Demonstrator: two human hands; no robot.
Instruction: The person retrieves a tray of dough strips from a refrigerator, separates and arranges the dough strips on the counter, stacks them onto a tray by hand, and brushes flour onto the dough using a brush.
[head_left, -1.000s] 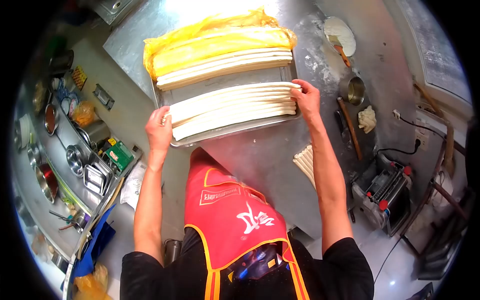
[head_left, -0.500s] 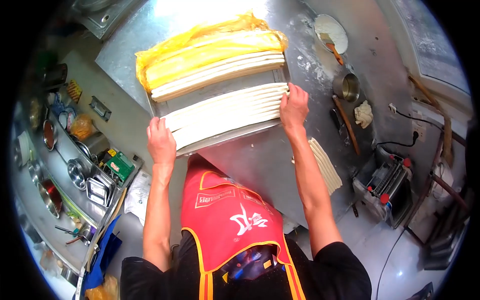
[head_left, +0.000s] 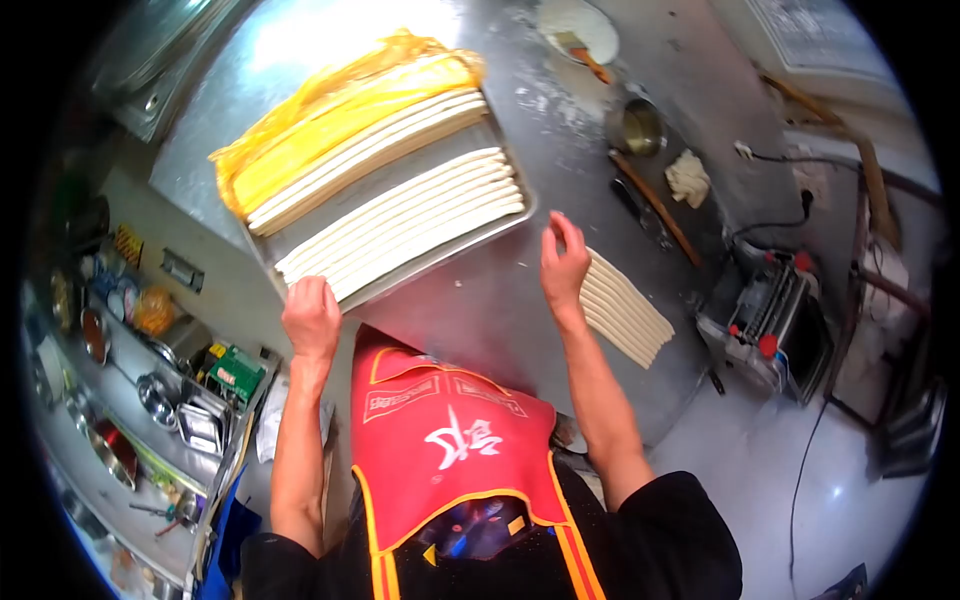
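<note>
Long white dough strips point(head_left: 410, 220) lie side by side across the near half of a metal tray point(head_left: 440, 256). My left hand point(head_left: 312, 318) is closed at their left ends, by the tray's near left corner; what its fingers hold, if anything, is hidden. Away from the tray's right edge, my right hand point(head_left: 565, 258) hovers with its fingers apart and nothing in them. Beside it on the table lies a smaller group of dough strips point(head_left: 625, 308). More strips in the far half of the tray are partly covered by yellow plastic point(head_left: 330, 120).
On the metal table point(head_left: 540, 120) are a plate of flour point(head_left: 590, 25) with a brush, a metal pot point(head_left: 637, 126), a rolling pin point(head_left: 657, 208) and a dough lump point(head_left: 688, 179). A machine point(head_left: 775, 310) stands right; shelves with bowls are left.
My right hand has let go of the strips' right ends and moved down and away from the tray. My left hand stays at the left ends. The view has shifted.
</note>
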